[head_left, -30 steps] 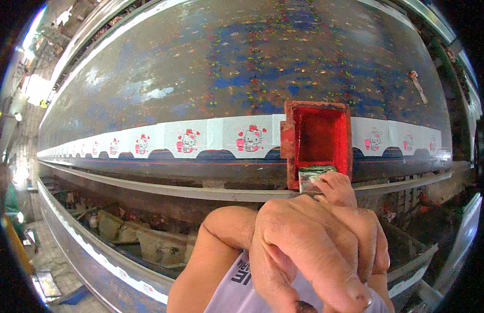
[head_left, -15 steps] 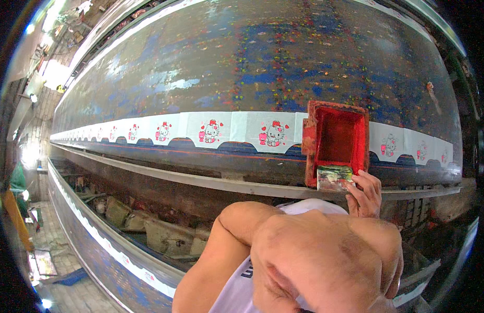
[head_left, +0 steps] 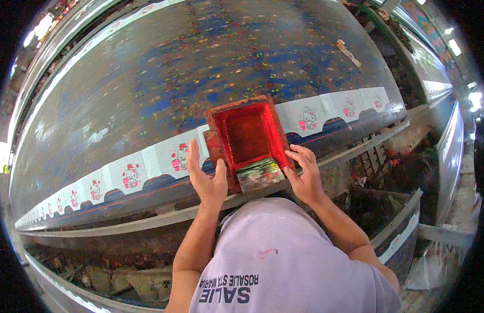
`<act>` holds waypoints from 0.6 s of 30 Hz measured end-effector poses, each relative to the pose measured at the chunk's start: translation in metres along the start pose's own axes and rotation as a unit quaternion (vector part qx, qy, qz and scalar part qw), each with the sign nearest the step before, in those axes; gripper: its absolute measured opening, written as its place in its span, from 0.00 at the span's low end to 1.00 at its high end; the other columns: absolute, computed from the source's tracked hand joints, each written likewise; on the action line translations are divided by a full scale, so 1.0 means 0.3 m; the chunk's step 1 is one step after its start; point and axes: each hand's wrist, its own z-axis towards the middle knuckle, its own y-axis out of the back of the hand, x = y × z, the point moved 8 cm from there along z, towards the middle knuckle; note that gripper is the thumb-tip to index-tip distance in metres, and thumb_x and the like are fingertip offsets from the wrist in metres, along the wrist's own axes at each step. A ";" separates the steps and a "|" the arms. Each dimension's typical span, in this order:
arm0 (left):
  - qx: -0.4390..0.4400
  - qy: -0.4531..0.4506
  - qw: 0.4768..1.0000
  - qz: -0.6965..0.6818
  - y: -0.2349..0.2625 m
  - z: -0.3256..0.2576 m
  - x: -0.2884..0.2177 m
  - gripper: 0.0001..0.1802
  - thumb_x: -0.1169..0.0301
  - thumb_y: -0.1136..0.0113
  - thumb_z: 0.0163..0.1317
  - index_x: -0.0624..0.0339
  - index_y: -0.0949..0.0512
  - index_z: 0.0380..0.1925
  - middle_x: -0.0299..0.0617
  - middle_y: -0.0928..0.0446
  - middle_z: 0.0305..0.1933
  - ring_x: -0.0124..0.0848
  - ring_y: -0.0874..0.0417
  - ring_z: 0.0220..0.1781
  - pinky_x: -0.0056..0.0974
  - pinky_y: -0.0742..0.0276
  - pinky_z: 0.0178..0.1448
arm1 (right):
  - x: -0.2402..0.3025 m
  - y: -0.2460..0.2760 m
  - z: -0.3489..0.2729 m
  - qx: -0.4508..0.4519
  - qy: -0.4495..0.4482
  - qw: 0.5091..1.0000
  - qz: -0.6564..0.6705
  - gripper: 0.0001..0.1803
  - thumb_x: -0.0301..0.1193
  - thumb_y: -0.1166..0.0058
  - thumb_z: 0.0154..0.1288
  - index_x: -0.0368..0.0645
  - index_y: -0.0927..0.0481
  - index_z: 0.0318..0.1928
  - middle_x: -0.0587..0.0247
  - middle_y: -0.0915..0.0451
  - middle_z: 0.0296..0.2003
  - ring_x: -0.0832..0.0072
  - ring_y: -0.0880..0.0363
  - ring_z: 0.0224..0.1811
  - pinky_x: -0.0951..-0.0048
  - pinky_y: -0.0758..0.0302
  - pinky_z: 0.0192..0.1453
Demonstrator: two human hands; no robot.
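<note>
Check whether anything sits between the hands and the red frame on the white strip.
Nothing visible does. The left hand lies flat against the left edge of the red printing frame, and the right hand presses its lower right corner. The frame rests directly on the white printed fabric strip.

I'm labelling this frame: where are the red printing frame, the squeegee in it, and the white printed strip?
red printing frame (head_left: 245, 130), head view, inner red screen.
squeegee (head_left: 259, 171), head view, blade middle.
white printed strip (head_left: 131, 175), head view, a printed panel.
</note>
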 end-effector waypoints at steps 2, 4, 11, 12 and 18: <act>0.008 0.072 0.997 -0.002 -0.032 -0.080 0.110 0.49 0.78 0.25 0.70 0.74 0.39 0.88 0.65 0.32 0.89 0.53 0.33 0.92 0.52 0.37 0.93 | -0.087 -0.021 -0.013 0.020 -0.090 0.995 0.036 0.27 0.26 0.28 0.74 0.41 0.14 0.71 0.49 0.18 0.73 0.51 0.23 0.80 0.48 0.26 0.84; 0.012 0.114 0.993 0.013 -0.063 -0.142 0.160 0.50 0.78 0.23 0.69 0.75 0.39 0.87 0.66 0.34 0.89 0.54 0.32 0.92 0.52 0.37 0.94 | -0.150 -0.029 -0.035 0.035 -0.154 0.981 0.111 0.28 0.26 0.30 0.78 0.39 0.17 0.75 0.51 0.18 0.74 0.60 0.21 0.80 0.53 0.24 0.84; -0.007 0.134 0.985 0.105 -0.104 -0.096 0.195 0.50 0.79 0.24 0.65 0.73 0.34 0.87 0.60 0.29 0.89 0.50 0.28 0.90 0.49 0.36 0.93 | -0.218 -0.054 -0.042 0.103 -0.181 0.945 0.254 0.23 0.23 0.32 0.78 0.41 0.13 0.71 0.55 0.13 0.68 0.68 0.14 0.71 0.58 0.18 0.77; -0.016 0.153 0.984 0.094 -0.107 -0.094 0.196 0.49 0.80 0.26 0.65 0.73 0.34 0.87 0.60 0.29 0.88 0.50 0.28 0.90 0.50 0.36 0.93 | -0.212 -0.052 -0.037 0.110 -0.161 0.942 0.273 0.23 0.23 0.31 0.78 0.41 0.12 0.70 0.55 0.13 0.68 0.68 0.13 0.71 0.58 0.16 0.76; -0.046 0.104 0.992 0.047 -0.218 -0.102 0.061 0.48 0.85 0.33 0.63 0.73 0.33 0.87 0.60 0.29 0.87 0.48 0.28 0.89 0.50 0.35 0.92 | -0.247 0.086 -0.032 0.100 -0.087 0.968 0.211 0.26 0.28 0.25 0.70 0.46 0.10 0.69 0.55 0.12 0.68 0.51 0.22 0.81 0.48 0.30 0.88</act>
